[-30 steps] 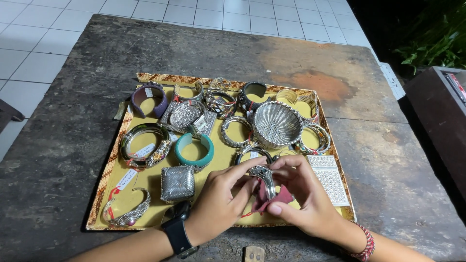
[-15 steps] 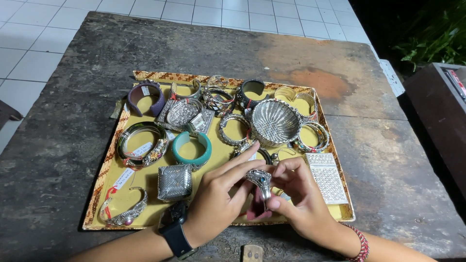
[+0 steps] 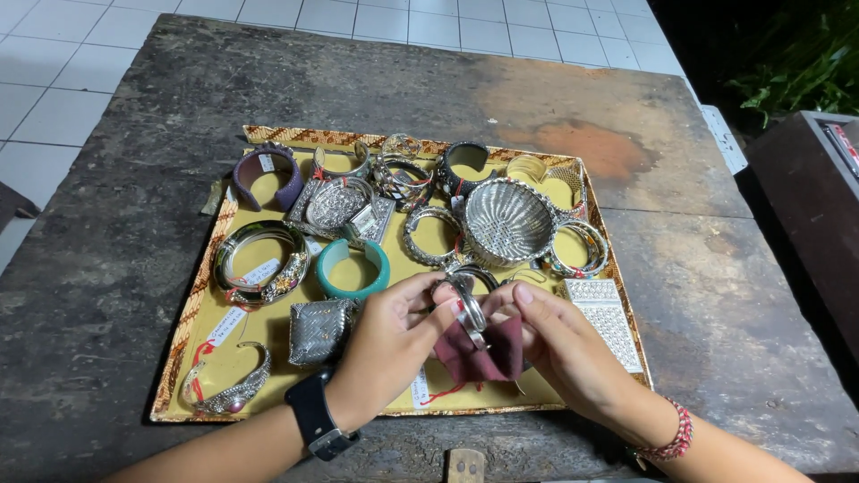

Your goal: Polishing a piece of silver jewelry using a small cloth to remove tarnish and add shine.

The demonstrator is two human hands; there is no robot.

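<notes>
Two bare hands met over the near middle of the tray, and between them sat a silver bangle (image 3: pixel 471 302), stood on edge against a dark red cloth (image 3: pixel 483 353). The left hand (image 3: pixel 386 344) had its fingertips closed on the bangle's left side, while the right hand (image 3: pixel 562 347) pinched the cloth and the bangle's right side; how much of the ring lay inside the cloth could not be seen, since fingers and fabric covered its lower half. A white tag on red string (image 3: pixel 420 391) showed just below the left hand, its far end hidden under the palm. A black smartwatch (image 3: pixel 316 417) circled the left wrist and a red and white beaded bracelet (image 3: pixel 671 435) the right; both forearms ran out of the bottom edge. Just left of the hands lay a woven silver box (image 3: pixel 319 331), and beyond it a turquoise bangle (image 3: pixel 353 266). A rhinestone clutch (image 3: pixel 608 320) lay right of the hands, its near corner partly behind the right hand. Farther back stood a fluted silver bowl (image 3: pixel 508 220) and a purple cuff (image 3: pixel 267 176). All of it rested on a yellow tray with a patterned rim (image 3: pixel 190 322) on a weathered dark table (image 3: pixel 116 259).
</notes>
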